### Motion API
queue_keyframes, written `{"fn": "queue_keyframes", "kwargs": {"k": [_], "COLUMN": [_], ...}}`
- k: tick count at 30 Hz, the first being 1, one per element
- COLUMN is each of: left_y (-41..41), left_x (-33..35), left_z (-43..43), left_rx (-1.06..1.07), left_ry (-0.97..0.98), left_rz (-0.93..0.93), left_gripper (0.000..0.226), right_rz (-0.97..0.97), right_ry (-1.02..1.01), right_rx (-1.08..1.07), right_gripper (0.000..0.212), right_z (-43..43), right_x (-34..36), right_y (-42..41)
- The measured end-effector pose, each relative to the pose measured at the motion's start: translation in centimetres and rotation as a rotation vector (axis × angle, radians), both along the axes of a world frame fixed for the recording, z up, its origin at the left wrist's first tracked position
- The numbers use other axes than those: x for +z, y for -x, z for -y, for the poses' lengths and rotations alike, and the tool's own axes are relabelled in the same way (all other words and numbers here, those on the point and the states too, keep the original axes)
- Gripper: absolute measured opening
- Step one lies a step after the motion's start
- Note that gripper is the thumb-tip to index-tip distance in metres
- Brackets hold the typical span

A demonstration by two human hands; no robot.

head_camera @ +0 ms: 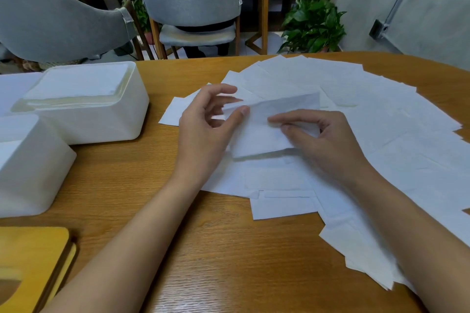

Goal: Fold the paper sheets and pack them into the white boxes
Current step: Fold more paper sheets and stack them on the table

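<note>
A white paper sheet [264, 134], partly folded, is lifted slightly above the spread of loose sheets [381, 114] on the wooden table [216, 249]. My left hand [206, 129] pinches its left edge between thumb and fingers. My right hand [320, 140] pinches the sheet's middle with thumb and forefinger. A white box [101, 119] at the left holds a stack of folded sheets. A second white box [33, 173] stands nearer me at the far left; its inside is mostly hidden.
A yellow wooden lid with an oval slot [30, 262] lies at the near left corner. Two grey chairs [193, 2] and a potted plant [315, 25] stand beyond the table's far edge.
</note>
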State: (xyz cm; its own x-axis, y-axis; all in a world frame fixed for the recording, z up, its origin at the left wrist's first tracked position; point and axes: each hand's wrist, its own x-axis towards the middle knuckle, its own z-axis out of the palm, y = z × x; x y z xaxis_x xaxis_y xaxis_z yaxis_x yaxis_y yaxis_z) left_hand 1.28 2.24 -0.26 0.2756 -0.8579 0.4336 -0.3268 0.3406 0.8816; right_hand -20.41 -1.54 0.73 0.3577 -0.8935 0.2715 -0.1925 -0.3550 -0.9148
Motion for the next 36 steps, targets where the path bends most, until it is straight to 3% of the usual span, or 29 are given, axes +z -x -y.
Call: {"fn": "queue_keyframes", "kwargs": {"k": [4,7,10,14,21,23,28,32,36], "left_y": [0.0,-0.2,-0.1,-0.1,0.5,0.5,0.7,1.0,1.3], "left_x": [-0.1,-0.7,-1.2,-1.4,-2.3,-2.3,-1.1,-0.3,-0.5], "left_z": [-0.2,-0.2,-0.3,-0.2,0.2,0.3,-0.4,-0.8,-0.8], "left_rx": [0.008,-0.204,-0.311,-0.292,-0.165,-0.147,-0.124,-0.054,-0.042], "left_ry": [-0.006,-0.079,-0.159,-0.137,0.083,0.135,0.172,0.213,0.201], "left_rz": [0.332,0.545,0.714,0.694,0.828,0.846,0.709,0.633,0.556], "left_gripper": [0.021,0.011,0.031,0.044,0.011,0.011,0.011,0.004,0.006], "right_rz": [0.042,0.025,0.017,0.004,-0.001,0.006,-0.011,-0.100,-0.194], "right_ry": [-0.025,-0.028,-0.040,-0.035,-0.041,-0.052,-0.009,0.115,0.204], "right_rx": [-0.189,-0.253,-0.285,-0.291,-0.258,-0.236,-0.196,-0.032,-0.001], "right_gripper": [0.028,0.030,0.031,0.032,0.032,0.031,0.037,0.047,0.032], "right_z": [1.0,1.4,1.4,1.3,1.0,1.0,1.0,0.5,0.0], "right_x": [-0.4,-0.8,-0.9,-0.9,-0.6,-0.5,-0.5,-0.3,-1.1], "right_y": [0.6,0.8,0.7,0.6,0.4,0.5,0.5,0.9,0.1]}}
